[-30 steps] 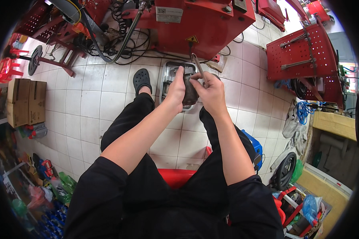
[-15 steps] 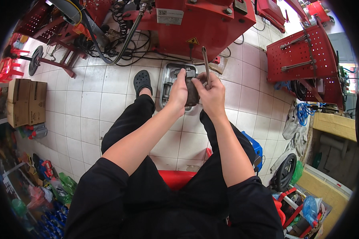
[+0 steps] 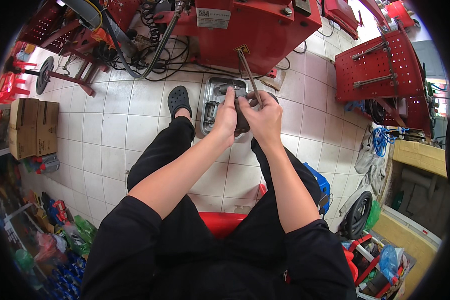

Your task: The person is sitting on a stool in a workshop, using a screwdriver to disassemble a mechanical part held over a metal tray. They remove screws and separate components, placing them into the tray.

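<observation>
Dark metal part [image 3: 241, 123] between both hands [image 3: 226, 118] [image 3: 265, 118]

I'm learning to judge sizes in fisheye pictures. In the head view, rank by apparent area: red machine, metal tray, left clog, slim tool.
1. Red machine, cut off at the top edge
2. Metal tray, partly covered
3. Left clog
4. Slim tool, long but thin, partly hidden

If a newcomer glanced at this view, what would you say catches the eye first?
Probably the big red machine at the top centre. Next, mid-picture, the left hand holds a dark part and the right hand a long metal tool, over a metal tray on the tiled floor.
</observation>
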